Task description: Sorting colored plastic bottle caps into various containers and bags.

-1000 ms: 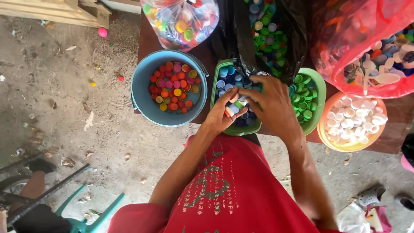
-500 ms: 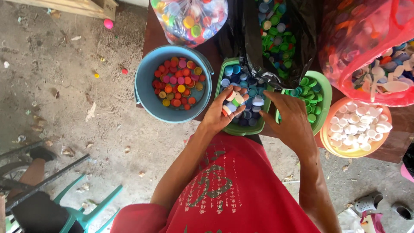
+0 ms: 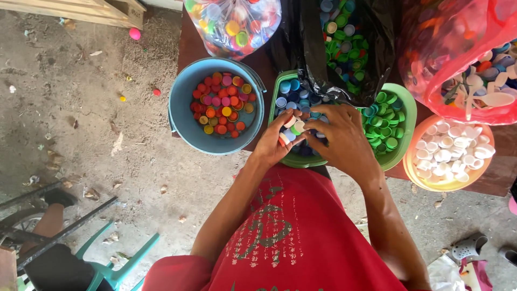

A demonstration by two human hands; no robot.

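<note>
My left hand holds a small bunch of mixed bottle caps over a green bowl of blue caps. My right hand is right beside it, fingertips touching the same caps, palm down over the bowl. A blue bucket of red, pink and orange caps stands to the left. A green bowl of green caps stands to the right. An orange bowl of white caps is further right.
A black bag of green and blue caps lies behind the bowls. A clear bag of mixed caps and a red bag flank it. Dirt floor at left, with a teal chair and wooden planks.
My right hand has moved from the green-cap bowl back left to meet my left hand over the blue caps. The left hand stays in place with its caps.
</note>
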